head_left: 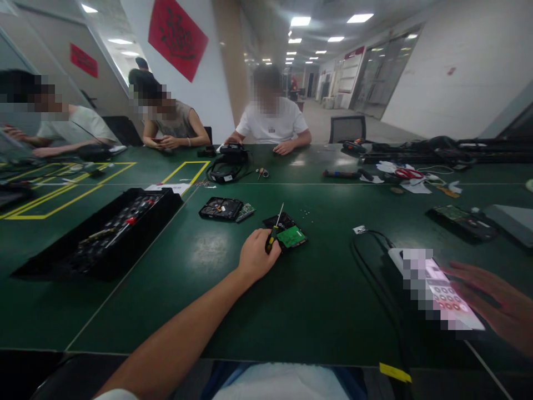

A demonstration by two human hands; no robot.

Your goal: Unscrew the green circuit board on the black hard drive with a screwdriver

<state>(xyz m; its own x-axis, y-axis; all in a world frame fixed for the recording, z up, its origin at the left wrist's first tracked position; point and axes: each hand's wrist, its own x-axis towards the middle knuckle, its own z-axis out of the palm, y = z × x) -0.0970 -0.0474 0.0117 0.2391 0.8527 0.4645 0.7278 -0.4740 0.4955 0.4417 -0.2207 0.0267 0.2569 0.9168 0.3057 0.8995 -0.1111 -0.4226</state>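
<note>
The left hand [258, 256] covers the lower end of the screwdriver [272, 236], hiding part of its handle. The right hand [489, 303] is blurred and cut off by the right edge; whether its fingertips touch the phone [443, 289] cannot be told. Blocky squares mask part of the phone's screen. White specks [307, 213] on the surface [325, 311] are too small to identify, the black tray's [45, 264] contents blur together, and the grey box [514, 219] runs past the right edge.

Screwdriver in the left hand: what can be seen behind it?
Behind the screwdriver, a black part shows, with a green circuit board beside it. The left hand hides whatever lies directly beneath it.
</note>
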